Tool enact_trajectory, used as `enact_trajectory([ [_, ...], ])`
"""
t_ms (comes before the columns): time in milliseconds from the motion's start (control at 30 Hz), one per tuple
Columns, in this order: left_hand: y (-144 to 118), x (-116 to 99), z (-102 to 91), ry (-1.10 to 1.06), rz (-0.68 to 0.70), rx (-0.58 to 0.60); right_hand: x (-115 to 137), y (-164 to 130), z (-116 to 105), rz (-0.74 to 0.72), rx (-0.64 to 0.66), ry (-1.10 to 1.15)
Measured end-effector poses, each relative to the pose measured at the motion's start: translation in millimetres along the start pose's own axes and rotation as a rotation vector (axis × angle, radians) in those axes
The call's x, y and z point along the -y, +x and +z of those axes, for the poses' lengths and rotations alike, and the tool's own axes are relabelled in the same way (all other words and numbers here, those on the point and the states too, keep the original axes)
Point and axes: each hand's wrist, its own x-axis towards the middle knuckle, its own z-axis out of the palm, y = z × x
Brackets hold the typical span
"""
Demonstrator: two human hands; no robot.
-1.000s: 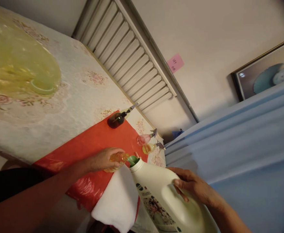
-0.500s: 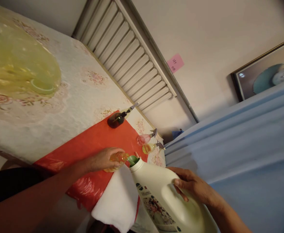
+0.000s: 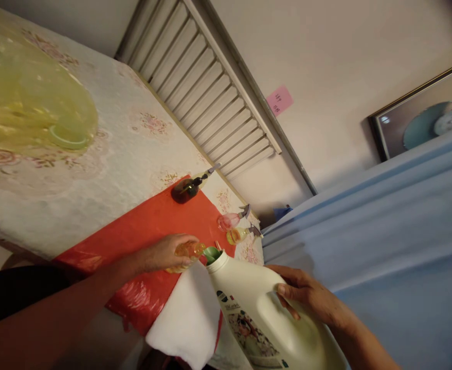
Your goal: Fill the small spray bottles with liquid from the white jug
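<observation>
Here your left hand (image 3: pixel 164 253) grips the small bottle (image 3: pixel 187 252) upright on the red sheet (image 3: pixel 148 226), steadying it, while your right hand (image 3: pixel 306 298) wraps the jug (image 3: pixel 256 303) handle, tilting its mouth over a green funnel (image 3: pixel 211 254).

Two bare forearms, no sleeves showing; left grip (image 3: pixel 164 254) and right grip (image 3: pixel 306 298) ungloved, ringless
</observation>
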Motion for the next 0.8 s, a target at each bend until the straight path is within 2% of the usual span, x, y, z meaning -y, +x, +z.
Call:
enact_trajectory([
  [800, -1.7, -6.0, -2.0, -0.021, 0.001, 0.005, 1.3, -0.5, -1.4, 0.006, 0.013, 0.004],
])
